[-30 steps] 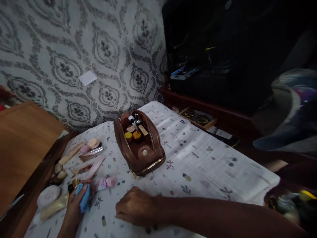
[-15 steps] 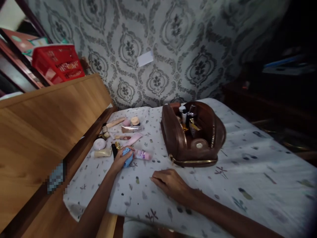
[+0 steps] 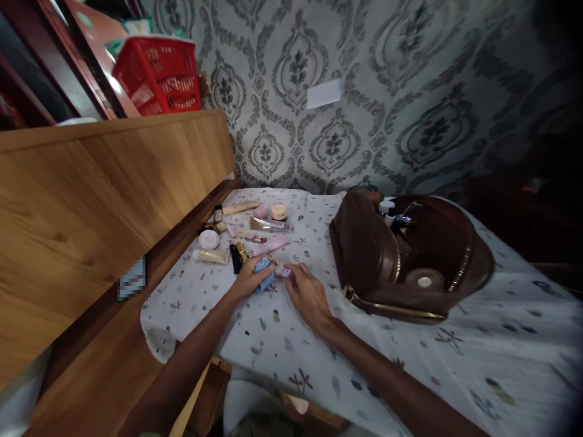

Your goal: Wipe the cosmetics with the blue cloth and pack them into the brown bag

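Note:
My left hand (image 3: 249,277) is closed round a small blue object (image 3: 263,281) resting on the patterned cloth (image 3: 291,346). My right hand (image 3: 306,293) lies just right of it, fingers reaching onto a pale pink tube (image 3: 283,271); whether it grips the tube is unclear. Behind them lie several cosmetics: a cream tube (image 3: 212,257), a round white jar (image 3: 208,240), a black and gold lipstick (image 3: 238,255), a pink tube (image 3: 268,246). An open brown leather pouch (image 3: 378,261) with bottles inside sits to the right.
A wooden board (image 3: 91,194) runs along the left, with a red basket (image 3: 159,76) behind it. Patterned wallpaper (image 3: 346,115) with a white slip (image 3: 324,94) backs the scene. Dark furniture stands at the right.
My right hand has moved forward and left to the pink tube beside my left hand. The view has swung left and closer; my left hand stays on the blue object.

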`<action>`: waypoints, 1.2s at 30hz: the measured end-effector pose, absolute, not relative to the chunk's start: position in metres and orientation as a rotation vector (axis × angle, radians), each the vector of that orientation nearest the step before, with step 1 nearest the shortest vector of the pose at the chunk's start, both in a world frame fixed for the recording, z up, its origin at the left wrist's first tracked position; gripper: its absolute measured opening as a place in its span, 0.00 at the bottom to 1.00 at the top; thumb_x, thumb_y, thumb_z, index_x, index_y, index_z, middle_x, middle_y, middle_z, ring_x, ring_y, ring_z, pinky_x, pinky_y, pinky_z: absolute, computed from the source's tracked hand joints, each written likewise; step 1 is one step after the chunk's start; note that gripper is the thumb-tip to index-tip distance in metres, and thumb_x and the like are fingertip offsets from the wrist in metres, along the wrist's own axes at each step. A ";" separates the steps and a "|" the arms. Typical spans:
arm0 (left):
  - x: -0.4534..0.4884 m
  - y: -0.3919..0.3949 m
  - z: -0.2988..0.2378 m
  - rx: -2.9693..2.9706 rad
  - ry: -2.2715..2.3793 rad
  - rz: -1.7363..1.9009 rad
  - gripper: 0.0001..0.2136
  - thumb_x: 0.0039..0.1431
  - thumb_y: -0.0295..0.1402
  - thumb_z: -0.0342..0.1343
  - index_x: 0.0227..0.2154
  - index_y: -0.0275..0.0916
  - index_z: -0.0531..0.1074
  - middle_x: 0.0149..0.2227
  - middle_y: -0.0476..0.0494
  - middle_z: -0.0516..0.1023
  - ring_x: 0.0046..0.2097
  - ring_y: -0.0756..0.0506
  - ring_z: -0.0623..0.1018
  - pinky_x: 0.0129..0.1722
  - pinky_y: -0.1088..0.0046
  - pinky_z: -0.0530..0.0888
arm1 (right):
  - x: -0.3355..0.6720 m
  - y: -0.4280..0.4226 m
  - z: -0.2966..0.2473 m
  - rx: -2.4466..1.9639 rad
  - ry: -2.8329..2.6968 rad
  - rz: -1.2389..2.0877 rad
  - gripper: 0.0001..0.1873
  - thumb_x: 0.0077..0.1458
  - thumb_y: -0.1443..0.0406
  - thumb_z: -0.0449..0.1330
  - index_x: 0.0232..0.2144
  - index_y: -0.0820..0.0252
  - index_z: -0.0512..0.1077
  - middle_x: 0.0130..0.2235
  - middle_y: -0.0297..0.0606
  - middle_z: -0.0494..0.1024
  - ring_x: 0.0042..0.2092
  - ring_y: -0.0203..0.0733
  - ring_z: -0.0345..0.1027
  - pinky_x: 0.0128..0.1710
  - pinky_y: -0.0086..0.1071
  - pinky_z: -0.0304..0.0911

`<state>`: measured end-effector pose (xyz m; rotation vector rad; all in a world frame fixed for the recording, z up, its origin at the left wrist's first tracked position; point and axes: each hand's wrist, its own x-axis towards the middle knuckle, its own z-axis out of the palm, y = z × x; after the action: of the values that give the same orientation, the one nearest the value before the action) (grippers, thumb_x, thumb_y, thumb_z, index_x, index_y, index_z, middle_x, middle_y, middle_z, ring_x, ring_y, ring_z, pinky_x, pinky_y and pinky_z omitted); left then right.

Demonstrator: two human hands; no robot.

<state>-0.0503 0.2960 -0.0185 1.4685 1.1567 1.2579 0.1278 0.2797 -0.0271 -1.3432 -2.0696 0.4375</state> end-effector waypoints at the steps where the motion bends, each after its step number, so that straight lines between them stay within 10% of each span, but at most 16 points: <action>1: -0.052 0.297 -0.019 1.436 1.177 1.334 0.17 0.51 0.46 0.65 0.32 0.35 0.76 0.25 0.49 0.73 0.26 0.50 0.70 0.27 0.76 0.67 | 0.127 0.280 -0.028 -1.366 -2.077 0.416 0.19 0.60 0.69 0.52 0.53 0.61 0.70 0.46 0.45 0.74 0.41 0.44 0.72 0.43 0.35 0.68; 12: -0.108 0.312 -0.013 1.167 1.490 1.989 0.14 0.60 0.45 0.53 0.38 0.40 0.67 0.29 0.51 0.70 0.27 0.51 0.70 0.29 0.76 0.69 | 0.146 0.288 -0.034 -1.556 -2.069 0.245 0.18 0.62 0.65 0.56 0.54 0.58 0.71 0.51 0.44 0.71 0.41 0.45 0.73 0.37 0.34 0.68; 21: -0.084 0.303 -0.030 2.202 1.724 1.347 0.14 0.60 0.30 0.53 0.49 0.39 0.72 0.49 0.37 0.76 0.53 0.38 0.73 0.55 0.56 0.69 | 0.153 0.296 -0.054 -1.364 -2.051 0.249 0.15 0.60 0.67 0.57 0.50 0.57 0.73 0.48 0.43 0.72 0.42 0.46 0.73 0.42 0.38 0.71; 36: -0.075 0.296 -0.021 2.277 1.552 1.298 0.07 0.64 0.32 0.51 0.40 0.40 0.73 0.40 0.41 0.79 0.43 0.43 0.78 0.46 0.66 0.72 | 0.156 0.308 -0.074 -1.170 -1.930 0.196 0.16 0.60 0.67 0.51 0.48 0.58 0.73 0.50 0.48 0.70 0.51 0.52 0.68 0.52 0.48 0.69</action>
<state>-0.0747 0.2959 -0.0206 2.2774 1.5523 1.2979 0.1564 0.3084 -0.0744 -1.1699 -1.9304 0.1956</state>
